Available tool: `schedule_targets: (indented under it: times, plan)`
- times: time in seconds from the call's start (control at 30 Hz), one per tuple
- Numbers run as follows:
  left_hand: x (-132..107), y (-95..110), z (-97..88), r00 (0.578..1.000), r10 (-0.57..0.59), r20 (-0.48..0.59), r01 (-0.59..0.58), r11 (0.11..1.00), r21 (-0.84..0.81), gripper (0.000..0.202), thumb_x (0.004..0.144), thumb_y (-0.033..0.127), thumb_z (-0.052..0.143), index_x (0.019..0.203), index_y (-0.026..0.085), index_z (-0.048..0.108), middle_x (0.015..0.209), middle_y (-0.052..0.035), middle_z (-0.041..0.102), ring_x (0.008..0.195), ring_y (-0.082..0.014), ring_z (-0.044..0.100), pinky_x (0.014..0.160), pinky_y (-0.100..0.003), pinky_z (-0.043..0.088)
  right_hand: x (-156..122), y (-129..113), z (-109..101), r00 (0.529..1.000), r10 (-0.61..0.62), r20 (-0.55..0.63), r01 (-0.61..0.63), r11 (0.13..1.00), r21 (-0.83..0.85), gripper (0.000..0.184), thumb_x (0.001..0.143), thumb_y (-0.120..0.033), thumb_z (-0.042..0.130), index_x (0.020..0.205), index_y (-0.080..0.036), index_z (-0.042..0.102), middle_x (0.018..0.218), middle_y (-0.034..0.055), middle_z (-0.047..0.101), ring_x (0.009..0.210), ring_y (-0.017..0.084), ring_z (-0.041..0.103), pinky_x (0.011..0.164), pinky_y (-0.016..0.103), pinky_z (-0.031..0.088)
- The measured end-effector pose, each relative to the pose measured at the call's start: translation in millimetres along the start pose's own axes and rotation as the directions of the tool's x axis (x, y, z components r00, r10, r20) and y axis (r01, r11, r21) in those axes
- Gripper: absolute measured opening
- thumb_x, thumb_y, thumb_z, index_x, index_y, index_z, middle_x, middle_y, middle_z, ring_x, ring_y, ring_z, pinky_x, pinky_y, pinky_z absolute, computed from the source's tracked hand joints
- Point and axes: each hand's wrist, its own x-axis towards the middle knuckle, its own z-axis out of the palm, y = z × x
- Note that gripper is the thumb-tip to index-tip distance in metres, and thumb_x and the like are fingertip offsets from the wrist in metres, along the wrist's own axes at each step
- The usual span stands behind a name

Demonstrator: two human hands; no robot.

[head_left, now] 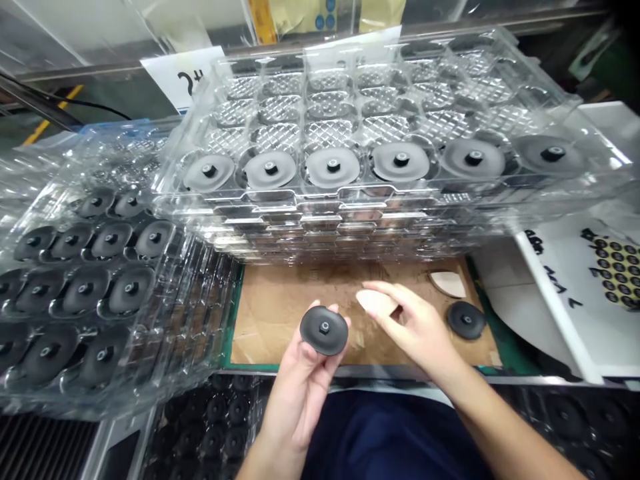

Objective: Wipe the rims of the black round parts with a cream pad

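A round black disc with a small raised hub [324,329] rests in my left hand [310,367], gripped by its rim with the hub facing up. In my right hand [413,323] is a pale, flat, leaf-shaped pad [376,303], pinched between thumb and fingers just right of the disc and apart from it. Past my right wrist, another black disc [466,320] lies on the brown cardboard sheet [270,300]. Behind it is a second pale pad [449,284].
A tall stack of clear plastic trays [325,193] stands ahead, its front row holding black discs. Left is another tray [165,280] filled with discs. At the right, a white box [565,320] holds a sheet of round black stickers [619,270].
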Motion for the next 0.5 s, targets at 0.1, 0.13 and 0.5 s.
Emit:
schedule_targets:
  times: [0.1, 0.13, 0.5]
  plan:
    - [-2.1, -3.3, 4.2, 0.999, -0.02, 0.045, 0.016, 0.997, 0.077, 0.053, 0.071, 0.033, 0.07, 0.121, 0.022, 0.056, 0.126, -0.0105, 0.054, 0.115, -0.0235, 0.052, 0.098, -0.031, 0.044, -1.9, -53.6, -17.3, 0.963, -0.267, 0.036, 0.261, 0.958, 0.118, 0.026, 0.091, -0.019, 0.041, 0.114, -0.018, 0.055, 0.109, 0.0036, 0.06, 0.09, 0.015, 0.054, 0.08, 0.03, 0.04]
    - [-3.2, -3.8, 5.3, 0.998, -0.038, 0.044, 0.034, 0.995, 0.098, 0.052, 0.071, 0.035, 0.07, 0.12, 0.022, 0.057, 0.126, -0.0102, 0.054, 0.114, -0.0228, 0.052, 0.097, -0.029, 0.044, -3.2, -65.6, -20.9, 0.951, -0.304, 0.053, 0.293, 0.944, 0.151, 0.025, 0.09, -0.016, 0.041, 0.112, -0.015, 0.054, 0.102, 0.0042, 0.061, 0.088, 0.014, 0.054, 0.079, 0.03, 0.039]
    - [-9.9, 2.5, 21.7, 0.997, -0.074, 0.027, 0.067, 0.977, 0.205, 0.051, 0.058, 0.029, 0.08, 0.106, 0.03, 0.064, 0.113, -0.002, 0.062, 0.103, -0.0188, 0.059, 0.086, -0.022, 0.049, -9.0, -74.4, -29.3, 0.897, -0.383, 0.219, 0.337, 0.915, 0.221, 0.018, 0.087, -0.01, 0.043, 0.101, -0.014, 0.054, 0.091, 0.0002, 0.062, 0.078, 0.011, 0.053, 0.073, 0.027, 0.034]
